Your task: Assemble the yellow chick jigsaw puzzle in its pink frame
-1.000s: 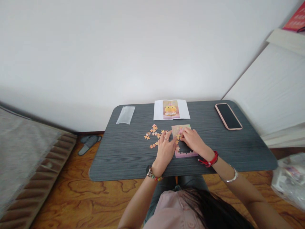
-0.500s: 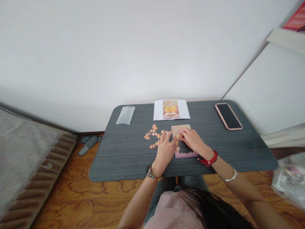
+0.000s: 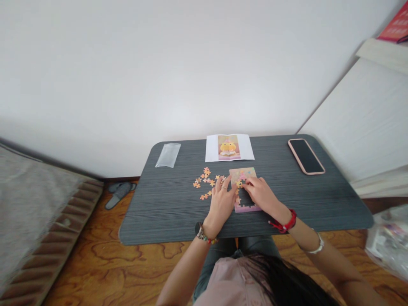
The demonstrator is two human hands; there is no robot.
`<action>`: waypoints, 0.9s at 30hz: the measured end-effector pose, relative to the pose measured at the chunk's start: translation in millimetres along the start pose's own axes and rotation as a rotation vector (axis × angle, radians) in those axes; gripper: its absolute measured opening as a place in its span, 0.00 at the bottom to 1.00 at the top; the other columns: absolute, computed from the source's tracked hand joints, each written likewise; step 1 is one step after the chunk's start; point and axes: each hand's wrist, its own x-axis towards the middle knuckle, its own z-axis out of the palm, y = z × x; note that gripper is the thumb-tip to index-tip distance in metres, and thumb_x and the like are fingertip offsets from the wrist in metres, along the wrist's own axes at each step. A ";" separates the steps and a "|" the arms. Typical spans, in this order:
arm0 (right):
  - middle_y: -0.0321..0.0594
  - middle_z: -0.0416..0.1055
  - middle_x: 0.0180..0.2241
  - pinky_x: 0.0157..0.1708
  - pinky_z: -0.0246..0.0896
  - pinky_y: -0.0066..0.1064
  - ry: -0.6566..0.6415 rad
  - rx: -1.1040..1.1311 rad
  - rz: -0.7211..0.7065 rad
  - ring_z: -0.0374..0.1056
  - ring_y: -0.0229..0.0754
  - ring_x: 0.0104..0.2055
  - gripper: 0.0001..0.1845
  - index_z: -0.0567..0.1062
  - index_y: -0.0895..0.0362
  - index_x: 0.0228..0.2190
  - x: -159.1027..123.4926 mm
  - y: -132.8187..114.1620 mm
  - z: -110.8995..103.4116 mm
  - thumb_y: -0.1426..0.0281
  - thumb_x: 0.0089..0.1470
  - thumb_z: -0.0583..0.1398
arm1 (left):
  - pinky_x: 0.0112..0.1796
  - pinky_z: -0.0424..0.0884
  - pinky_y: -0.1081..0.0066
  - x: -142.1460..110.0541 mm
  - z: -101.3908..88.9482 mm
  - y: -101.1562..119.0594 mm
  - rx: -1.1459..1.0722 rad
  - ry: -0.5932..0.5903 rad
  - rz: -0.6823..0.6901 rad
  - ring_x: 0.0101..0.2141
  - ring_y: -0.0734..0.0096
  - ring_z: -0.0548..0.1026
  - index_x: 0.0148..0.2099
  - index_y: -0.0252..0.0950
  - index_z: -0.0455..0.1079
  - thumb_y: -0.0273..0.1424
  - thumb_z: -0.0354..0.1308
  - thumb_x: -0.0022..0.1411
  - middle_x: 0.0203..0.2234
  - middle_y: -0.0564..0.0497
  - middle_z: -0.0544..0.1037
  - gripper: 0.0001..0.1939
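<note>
A partly assembled jigsaw puzzle [image 3: 243, 172] lies on the dark table, its pink lower border joined and a dark gap inside. My left hand [image 3: 223, 203] rests at its left edge with fingers spread, the fingertips near the loose pieces. Over the puzzle's middle, my right hand [image 3: 262, 193] has thumb and fingers pinched together at a puzzle piece [image 3: 239, 184], mostly covered by the fingertips. Several loose puzzle pieces [image 3: 207, 171], orange and yellow, are scattered left of my left hand. Behind the puzzle lies a creased paper sheet [image 3: 212, 148] with a picture of a yellow figure.
A clear plastic bag [image 3: 168, 154] is at the back left of the table [image 3: 165, 212]. A phone [image 3: 306, 156] in a pink case lies at the right. Slippers [image 3: 118, 194] are on the floor at left; a wall stands behind.
My right hand has shifted slightly towards me and to the right, uncovering more of the puzzle's upper part. My left hand stays almost in place at the left edge.
</note>
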 end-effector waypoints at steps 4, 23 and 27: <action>0.43 0.70 0.34 0.36 0.50 0.33 -0.022 -0.030 0.000 0.63 0.43 0.38 0.12 0.75 0.57 0.38 -8.0 -2.3 -0.6 0.75 0.58 0.52 | 0.46 0.68 0.52 -0.4 1.1 0.8 0.000 0.004 0.010 0.57 0.50 0.55 0.50 0.45 0.66 0.29 0.51 0.60 0.57 0.47 0.60 0.15; 0.45 0.70 0.35 0.39 0.53 0.35 -0.010 -0.030 0.000 0.64 0.45 0.40 0.12 0.74 0.59 0.36 -1.2 -3.6 -11.4 0.76 0.57 0.52 | 0.49 0.65 0.52 5.4 -2.2 -3.6 -0.038 0.038 0.041 0.56 0.55 0.56 0.48 0.45 0.68 0.27 0.48 0.61 0.57 0.48 0.60 0.15; 0.44 0.70 0.38 0.41 0.53 0.34 0.069 0.056 0.016 0.63 0.44 0.42 0.11 0.74 0.58 0.37 8.4 -5.9 -22.9 0.75 0.57 0.53 | 0.50 0.65 0.54 -1.0 -12.8 -19.6 -0.063 0.080 -0.063 0.56 0.56 0.57 0.51 0.44 0.66 0.27 0.50 0.61 0.56 0.46 0.59 0.17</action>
